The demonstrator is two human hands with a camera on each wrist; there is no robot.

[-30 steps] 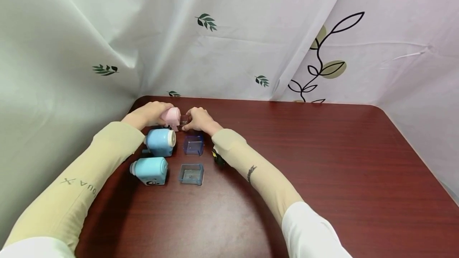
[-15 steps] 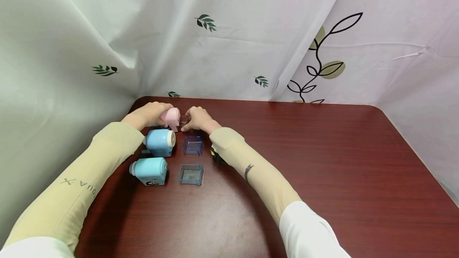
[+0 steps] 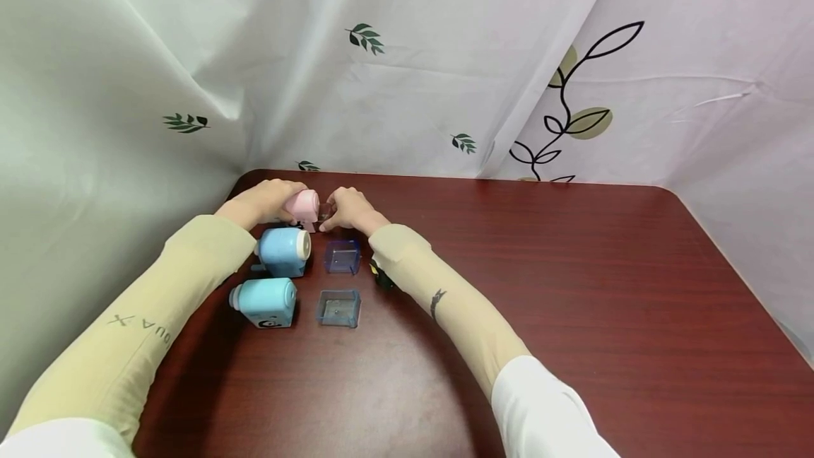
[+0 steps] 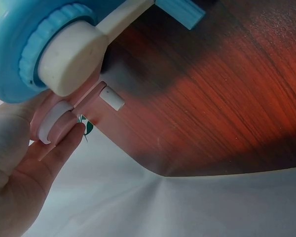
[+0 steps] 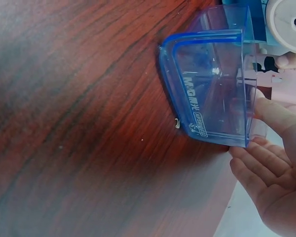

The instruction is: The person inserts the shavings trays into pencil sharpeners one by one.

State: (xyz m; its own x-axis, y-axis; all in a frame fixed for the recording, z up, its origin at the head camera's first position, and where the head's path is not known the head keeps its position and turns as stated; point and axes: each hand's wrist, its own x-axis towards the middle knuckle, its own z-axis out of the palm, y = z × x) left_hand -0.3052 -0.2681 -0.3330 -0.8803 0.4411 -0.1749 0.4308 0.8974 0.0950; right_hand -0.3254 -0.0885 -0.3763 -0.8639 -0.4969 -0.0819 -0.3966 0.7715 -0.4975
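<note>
Gripped by the left hand [image 3: 268, 198], the pink sharpener [image 3: 304, 206] stands near the far left corner of the table [image 3: 572, 288] in the head view; the right hand [image 3: 351, 208] pinches a clear tray [image 3: 326, 211] at its front. Left wrist view: fingers curl against the pink sharpener, beyond the blue sharpener [image 4: 7, 61]. Right wrist view: the blue tray [image 5: 214, 89] partly hides the clear tray; its contact with the pink sharpener cannot be confirmed.

Sharpeners [image 3: 266, 297], trays [image 3: 339, 308] on red-brown table [image 3: 572, 302]
</note>
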